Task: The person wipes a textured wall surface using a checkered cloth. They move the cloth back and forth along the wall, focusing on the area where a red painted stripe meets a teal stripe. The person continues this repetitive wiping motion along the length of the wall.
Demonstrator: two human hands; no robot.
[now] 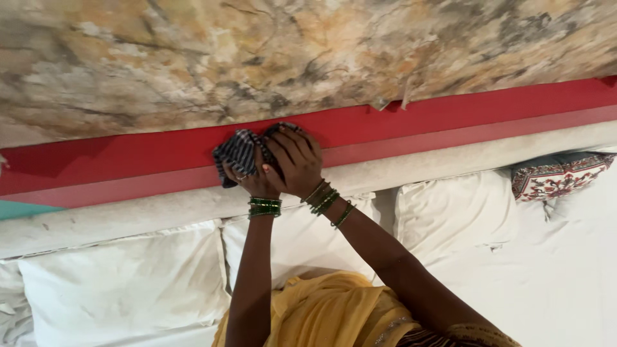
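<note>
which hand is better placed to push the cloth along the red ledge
Probably the right hand: it lies spread over the striped cloth on the red ledge, while the left hand sits lower, partly under it.

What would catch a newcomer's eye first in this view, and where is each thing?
First, the two hands at centre: the right hand lies over the left hand, both pressing a dark striped cloth against the red ledge that runs across the frame. Above the ledge spreads a mottled tan and grey stone-patterned wall. Below it lie white pillows, with a red-patterned cushion at the right edge.
</note>
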